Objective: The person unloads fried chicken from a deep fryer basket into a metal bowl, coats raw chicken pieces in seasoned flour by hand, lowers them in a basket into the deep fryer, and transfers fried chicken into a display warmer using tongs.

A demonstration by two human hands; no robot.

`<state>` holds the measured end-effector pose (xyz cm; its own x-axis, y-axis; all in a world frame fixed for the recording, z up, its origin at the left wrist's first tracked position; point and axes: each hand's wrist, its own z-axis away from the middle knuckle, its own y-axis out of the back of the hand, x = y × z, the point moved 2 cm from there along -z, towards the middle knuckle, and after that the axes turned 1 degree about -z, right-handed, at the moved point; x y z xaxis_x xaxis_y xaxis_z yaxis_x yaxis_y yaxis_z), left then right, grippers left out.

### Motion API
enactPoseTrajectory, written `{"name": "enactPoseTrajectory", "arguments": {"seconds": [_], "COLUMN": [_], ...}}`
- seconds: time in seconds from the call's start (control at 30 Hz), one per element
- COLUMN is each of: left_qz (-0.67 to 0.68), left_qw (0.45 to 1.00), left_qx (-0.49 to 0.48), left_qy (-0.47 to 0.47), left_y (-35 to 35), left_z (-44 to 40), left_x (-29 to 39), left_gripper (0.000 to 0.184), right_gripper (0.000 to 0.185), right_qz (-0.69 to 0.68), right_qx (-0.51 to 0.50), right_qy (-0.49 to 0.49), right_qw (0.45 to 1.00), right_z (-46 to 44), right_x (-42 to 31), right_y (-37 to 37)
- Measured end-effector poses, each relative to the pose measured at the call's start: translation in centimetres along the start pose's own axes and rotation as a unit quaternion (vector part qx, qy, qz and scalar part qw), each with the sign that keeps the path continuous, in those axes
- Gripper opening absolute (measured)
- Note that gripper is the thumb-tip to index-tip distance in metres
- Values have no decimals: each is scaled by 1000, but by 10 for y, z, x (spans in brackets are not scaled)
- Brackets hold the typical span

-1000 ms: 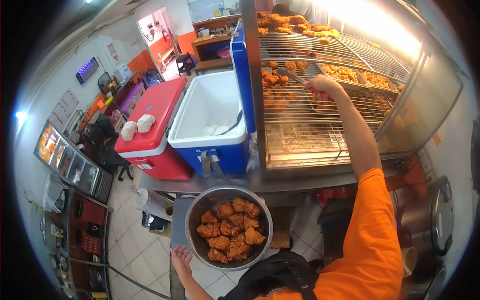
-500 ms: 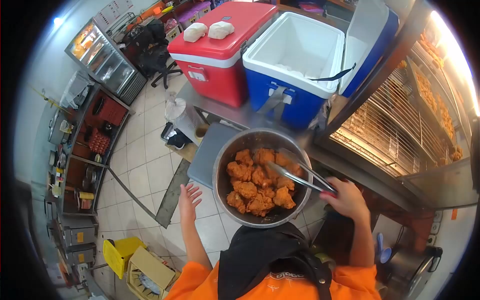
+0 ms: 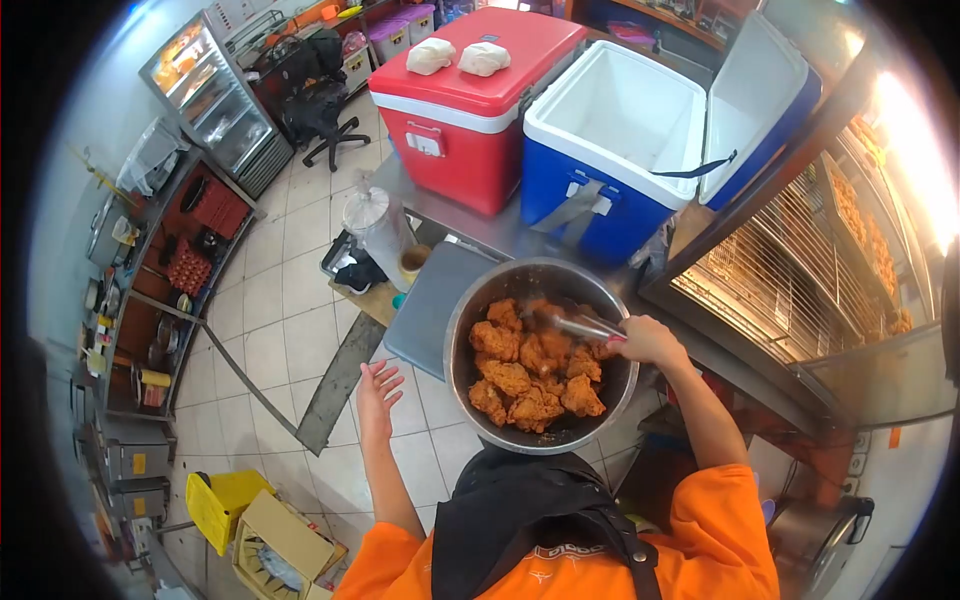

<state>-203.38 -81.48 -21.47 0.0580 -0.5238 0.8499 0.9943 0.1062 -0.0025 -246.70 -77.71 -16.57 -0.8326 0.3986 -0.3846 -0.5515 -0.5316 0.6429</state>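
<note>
A large steel bowl (image 3: 625, 398) of fried chicken pieces (image 3: 535, 408) is right in front of my body. My right hand (image 3: 652, 342) is closed around the red-marked handle of metal tongs (image 3: 590, 328) at the bowl's right rim. The tongs reach in among the chicken at the far side; their tips are blurred, so whether they grip a piece cannot be told. Left of the bowl, my left hand (image 3: 379, 392) hovers above the floor, palm up, fingers spread and holding nothing.
Beyond the bowl stand a closed red cooler (image 3: 450, 150) with two white bundles (image 3: 484, 58) on its lid and an open blue cooler (image 3: 590, 215). A lit warming cabinet (image 3: 800, 270) is at right. A grey flat surface (image 3: 430, 300) lies by the bowl's left side.
My right hand and the tongs have moved in over the bowl's far right side, and the tongs lie lower among the chicken. My left hand stays open. The view has shifted slightly.
</note>
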Motion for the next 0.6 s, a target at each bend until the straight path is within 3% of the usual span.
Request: {"name": "enactPoseTrajectory", "arguments": {"seconds": [0.1,0.13,0.2,0.23,0.27,0.3,0.33,0.47,0.6], "left_qz": [-1,-3,2,0,3,7,7,-6,-5], "left_qw": [1000,1000,1000,1000,1000,1000,999,1000,1000], "left_qx": [2,-2,-17,-20,-21,-24,-34,-14,2], "left_qy": [17,14,4,2,-3,-9,-12,-2,11], "left_y": [-2,-5,-13,-13,-12,-12,-12,3,16], "left_z": [-4,-6,-4,-5,-7,-8,-7,-8,-13], "left_x": [0,2,9,10,11,11,11,-1,-21], "left_gripper": [62,62,61,61,62,62,62,61,67], "right_gripper": [36,35,33,33,31,31,31,28,22], "right_qz": [84,55,-20,-21,-188,-348,-350,-544,-529], "right_qx": [97,79,120,123,55,-13,-3,55,291], "right_qy": [7,2,106,105,37,-31,-33,19,-68], "right_qw": [992,995,987,987,980,937,936,837,794], "right_z": [-3,-5,-37,-29,-15,0,18,114,216], "right_x": [-9,-11,28,33,36,37,38,68,89], "right_y": [-30,-37,-66,-62,-53,-45,-38,-28,19]}}
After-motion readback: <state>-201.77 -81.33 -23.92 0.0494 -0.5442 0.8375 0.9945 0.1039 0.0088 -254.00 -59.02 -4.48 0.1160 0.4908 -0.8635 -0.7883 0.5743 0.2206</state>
